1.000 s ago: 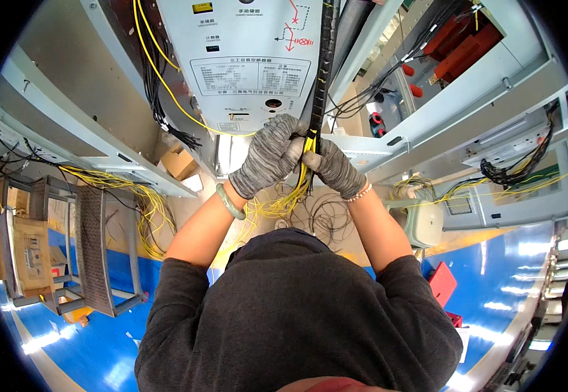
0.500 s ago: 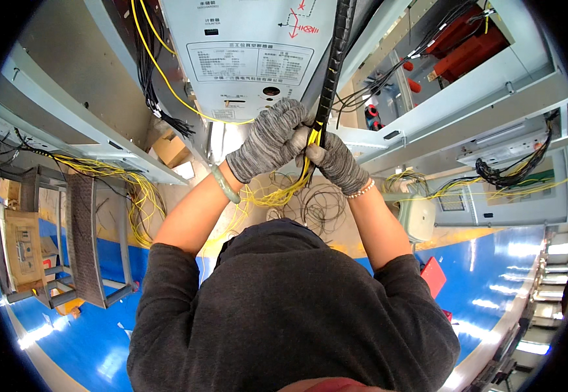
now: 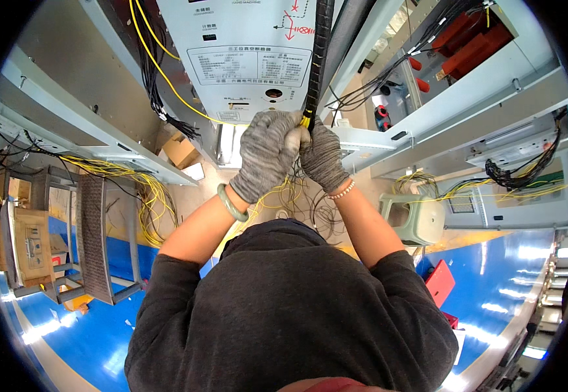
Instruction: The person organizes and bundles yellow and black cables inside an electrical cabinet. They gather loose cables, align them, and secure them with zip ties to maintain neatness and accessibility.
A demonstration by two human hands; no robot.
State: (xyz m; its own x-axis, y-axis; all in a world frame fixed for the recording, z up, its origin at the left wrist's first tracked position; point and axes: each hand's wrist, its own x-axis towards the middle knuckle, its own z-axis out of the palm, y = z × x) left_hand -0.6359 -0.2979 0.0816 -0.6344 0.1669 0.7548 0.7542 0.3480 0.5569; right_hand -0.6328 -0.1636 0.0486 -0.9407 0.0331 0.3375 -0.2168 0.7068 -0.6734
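left hand: my gloved left, fist closed round the lower end of the black corrugated conduit, jade-green bangle on that wrist
right hand: gloved too, clamped just beside the left, touching it, pinching the yellow wires where they leave the conduit
conduit place: runs up the right edge of the grey breaker panel, far centre, my hands at its bottom end
doing it well: I judge one fist should steady the sleeve while the other feeds the wires straight in, no kinks, short pushes
wire slack: loose yellow loops hang below my hands toward the floor, could snag
left side: yellow wire bundles draped over a grey frame, cardboard box near it
right side: green plastic stool, red insulators far right, black cable bunch
in the way: black wires left of the panel, the metal rail close to my right hand
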